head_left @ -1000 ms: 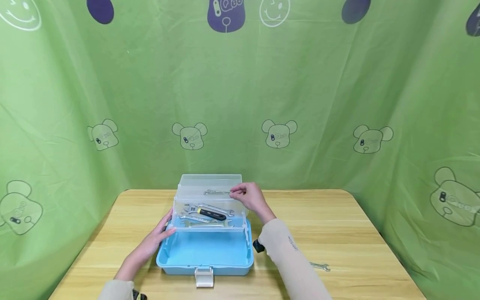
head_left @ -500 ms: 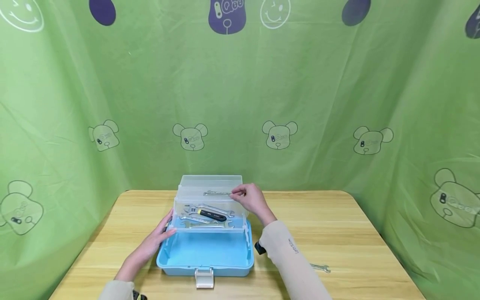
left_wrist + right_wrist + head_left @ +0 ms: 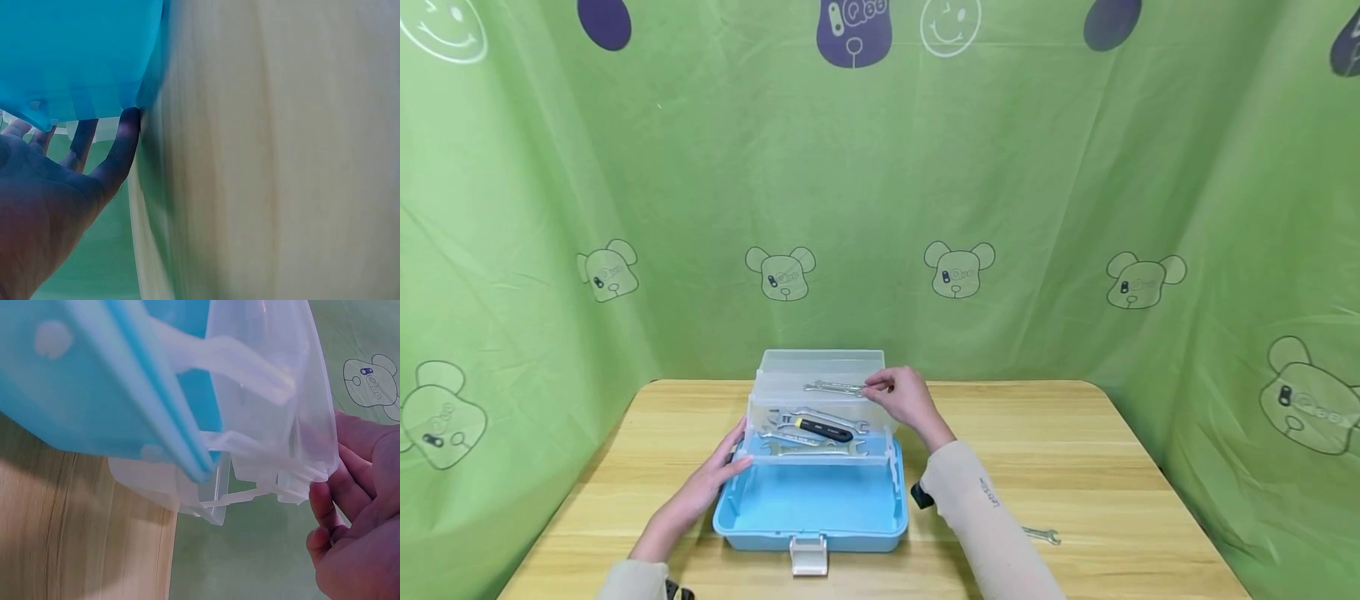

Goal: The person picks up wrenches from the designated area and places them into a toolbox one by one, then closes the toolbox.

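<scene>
Head view: right hand (image 3: 904, 398) pinches end of small wrench (image 3: 832, 388) at far clear tray (image 3: 778, 383). Left hand (image 3: 707, 479) rests on left side of blue box (image 3: 850, 543) on bench (image 3: 1037, 458). Near clear tray (image 3: 820, 459) holds tools (image 3: 824, 430). Left wrist view: fingers (image 3: 117, 153) spread and stretched, touching box. Right wrist view: fingers bent at clear plastic edge (image 3: 331, 450); wrench hidden.

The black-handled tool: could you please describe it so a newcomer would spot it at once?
On the wood-grained table stands an open blue toolbox with stepped clear trays. In the lower tray, among silver wrenches, lies the black-handled tool; its dark grip with a yellow band sets it apart from its bare-metal neighbours.
</scene>
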`<action>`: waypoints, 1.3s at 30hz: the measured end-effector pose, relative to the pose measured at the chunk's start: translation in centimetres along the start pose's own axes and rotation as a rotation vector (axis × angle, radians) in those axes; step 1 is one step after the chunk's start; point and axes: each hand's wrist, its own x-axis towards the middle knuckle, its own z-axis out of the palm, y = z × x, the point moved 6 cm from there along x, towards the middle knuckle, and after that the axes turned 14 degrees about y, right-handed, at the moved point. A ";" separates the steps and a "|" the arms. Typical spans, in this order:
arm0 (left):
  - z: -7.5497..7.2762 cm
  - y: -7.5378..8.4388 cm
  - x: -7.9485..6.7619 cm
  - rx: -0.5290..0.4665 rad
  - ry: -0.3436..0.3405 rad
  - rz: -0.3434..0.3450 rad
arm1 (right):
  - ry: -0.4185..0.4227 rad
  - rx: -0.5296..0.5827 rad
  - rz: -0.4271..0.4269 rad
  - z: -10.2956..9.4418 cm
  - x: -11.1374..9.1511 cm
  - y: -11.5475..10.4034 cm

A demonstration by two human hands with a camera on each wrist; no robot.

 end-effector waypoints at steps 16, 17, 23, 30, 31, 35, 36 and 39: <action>0.0 0.3 -0.3 0.002 -0.009 -0.005 | -0.041 0.093 -0.015 -5.9 -2.7 1.8; 0.0 0.3 -0.4 0.002 -0.009 -0.007 | -0.049 0.087 -0.020 -6.5 -3.1 2.1; 0.0 0.5 -0.6 0.015 -0.019 -0.009 | -0.073 0.048 -0.015 -10.6 -5.9 4.9; -0.1 0.7 -0.5 0.021 -0.015 0.006 | -0.061 -0.003 0.024 -14.8 -9.9 9.3; -0.1 0.6 -0.6 0.021 -0.016 0.008 | -0.067 -0.009 0.033 -15.2 -10.5 10.0; -0.1 0.7 -0.5 0.022 -0.018 0.012 | -0.118 -0.013 0.070 -16.8 -12.7 12.7; -0.1 0.7 -0.5 0.022 -0.017 0.012 | -0.132 -0.013 0.071 -17.1 -13.3 13.3; -0.1 0.7 -0.6 0.020 -0.015 0.012 | -0.164 -0.019 0.067 -18.0 -14.7 15.1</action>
